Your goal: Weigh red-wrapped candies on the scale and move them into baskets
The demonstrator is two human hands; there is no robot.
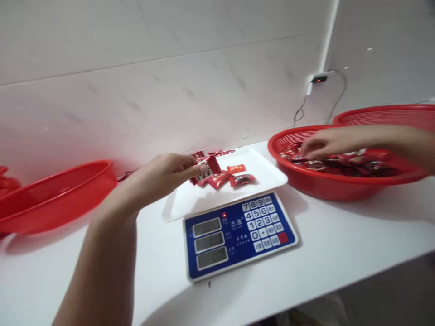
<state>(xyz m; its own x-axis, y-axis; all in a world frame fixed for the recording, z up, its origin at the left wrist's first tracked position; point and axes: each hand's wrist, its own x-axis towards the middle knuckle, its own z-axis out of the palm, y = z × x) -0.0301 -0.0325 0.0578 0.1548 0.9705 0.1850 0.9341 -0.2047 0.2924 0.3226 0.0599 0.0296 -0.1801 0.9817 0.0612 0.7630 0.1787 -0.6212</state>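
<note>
Above the white tray (pixel 190 203) of a digital scale (pixel 238 237), my left hand (pixel 173 170) pinches a red wrapped candy (pixel 209 167) between thumb and fingers. Several other wrapped candies (pixel 243 180) lie on the tray just beyond and beside it. My right hand (pixel 321 144) reaches into a red plastic basket (pixel 326 188) at the right, its fingers bent down among many wrapped candies (pixel 360 160). Whatever lies under those fingertips is hidden and slightly blurred.
A second red basket (pixel 390 115) stands behind the right one. At the left is another red basket (pixel 61 197), with red items beside it. More candies lie behind the tray near the tiled wall (pixel 204 90). A plug and cord (pixel 319 79) hang at the wall. The white table (pixel 340 244) ends in front.
</note>
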